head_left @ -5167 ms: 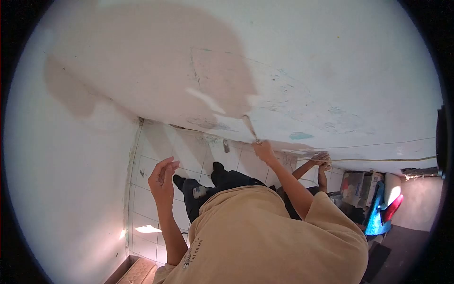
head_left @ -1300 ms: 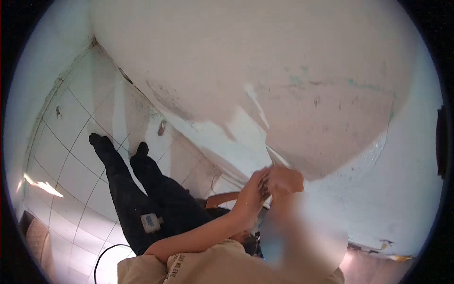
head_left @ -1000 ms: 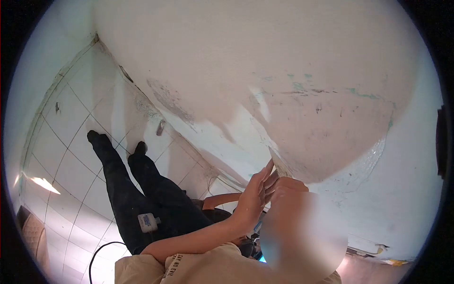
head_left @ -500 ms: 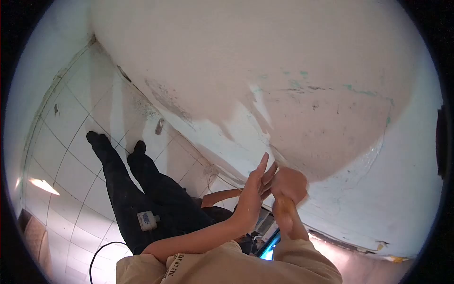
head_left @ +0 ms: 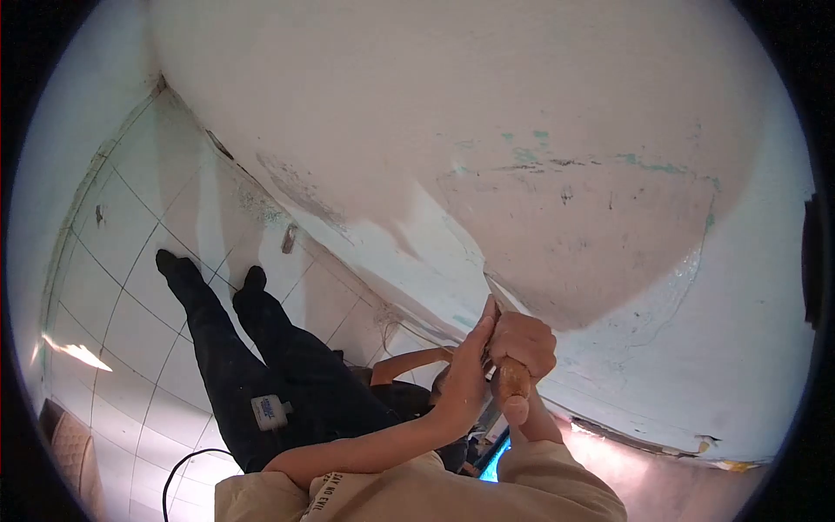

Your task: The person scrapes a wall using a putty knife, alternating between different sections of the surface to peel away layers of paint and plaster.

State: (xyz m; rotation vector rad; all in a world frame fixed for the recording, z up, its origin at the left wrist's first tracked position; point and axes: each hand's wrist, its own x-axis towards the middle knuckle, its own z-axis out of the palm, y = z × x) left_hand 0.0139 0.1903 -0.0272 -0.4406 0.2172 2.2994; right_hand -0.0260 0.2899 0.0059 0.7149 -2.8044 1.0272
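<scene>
My right hand is closed around a tool with a thick brown rounded handle. The handle's butt end points down toward my body. A thin pale edge extends above the fist, close to the wall. Against the fist's left side, my left hand stands upright with a finger stretched up beside that edge. Its other fingers are mostly hidden behind the right hand. On the wall near the hands, a large pinkish patch has a rough outline, with dark scrapes and green flecks along its top.
White floor tiles stretch to the left under my dark-trousered legs. A white printed item lies against one thigh. Another person's bent arm shows beyond my forearm. A black cable curves at lower left. A lit screen glows below the hands.
My left hand has come closer against the right one, its spread fingers now mostly out of sight. My right hand has turned, so the brown handle shows more and points downward.
</scene>
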